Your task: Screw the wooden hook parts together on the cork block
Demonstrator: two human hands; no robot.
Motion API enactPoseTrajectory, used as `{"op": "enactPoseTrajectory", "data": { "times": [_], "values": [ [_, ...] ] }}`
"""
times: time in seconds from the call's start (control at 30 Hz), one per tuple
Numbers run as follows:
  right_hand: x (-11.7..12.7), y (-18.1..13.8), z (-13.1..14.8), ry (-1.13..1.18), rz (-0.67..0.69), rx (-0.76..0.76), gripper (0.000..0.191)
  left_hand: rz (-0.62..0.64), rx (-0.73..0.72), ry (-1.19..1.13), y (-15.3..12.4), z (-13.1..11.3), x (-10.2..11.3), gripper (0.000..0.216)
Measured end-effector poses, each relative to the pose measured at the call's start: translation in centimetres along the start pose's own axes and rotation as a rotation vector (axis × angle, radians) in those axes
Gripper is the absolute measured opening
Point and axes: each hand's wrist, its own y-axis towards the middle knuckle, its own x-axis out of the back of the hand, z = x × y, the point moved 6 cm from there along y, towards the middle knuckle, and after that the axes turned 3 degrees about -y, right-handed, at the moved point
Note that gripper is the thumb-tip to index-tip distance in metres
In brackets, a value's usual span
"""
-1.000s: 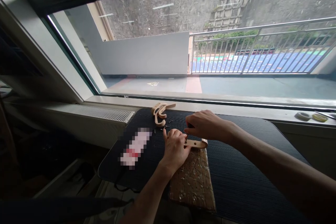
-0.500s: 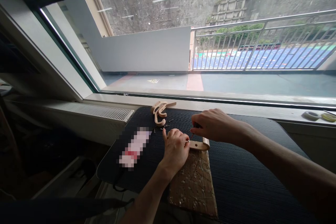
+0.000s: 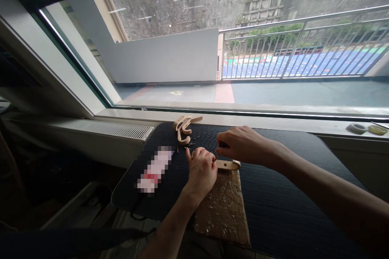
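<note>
My left hand point(image 3: 203, 170) is closed over the left end of a pale wooden hook point(image 3: 227, 165), pressing it on the far end of a scarred wooden board point(image 3: 224, 210). A hole shows in the hook's flat part, and its curled end points right. My right hand point(image 3: 236, 141) is wrapped around the dark handle of a screwdriver point(image 3: 224, 144). The thin shaft slants down to the left, its tip beside my left fingertips. Whether it touches a screw there is hidden by the fingers.
More wooden hooks point(image 3: 182, 129) lie in a heap at the table's point(image 3: 291, 178) far left, with several screws point(image 3: 190, 144) near them. A pixelated pinkish object point(image 3: 154, 170) is on the left. Tape rolls point(image 3: 357, 128) sit on the sill below the window.
My right hand has moved slightly left, bringing the screwdriver tip to my left fingertips, where a shiny screw head showed before. The wooden hook looks slightly turned. The whole view has shifted a little.
</note>
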Motion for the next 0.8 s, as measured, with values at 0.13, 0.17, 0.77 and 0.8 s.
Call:
{"op": "enactPoseTrajectory", "data": {
  "times": [0.13, 0.17, 0.77, 0.8],
  "values": [
    [-0.08, 0.41, 0.17, 0.005, -0.004, 0.005, 0.021, -0.004, 0.003, 0.000, 0.04, 0.13, -0.05, 0.007],
    [-0.08, 0.48, 0.19, 0.009, -0.005, 0.008, 0.021, -0.004, 0.003, 0.000, 0.05, 0.13, -0.05, 0.007],
    [-0.05, 0.17, 0.04, 0.023, -0.017, 0.025, 0.022, 0.023, 0.002, 0.011, 0.14, 0.08, -0.16, 0.006],
    [-0.02, 0.17, 0.05, 0.024, -0.019, 0.028, 0.022, 0.022, 0.003, 0.009, 0.15, 0.06, -0.12, 0.007]
  ]
}}
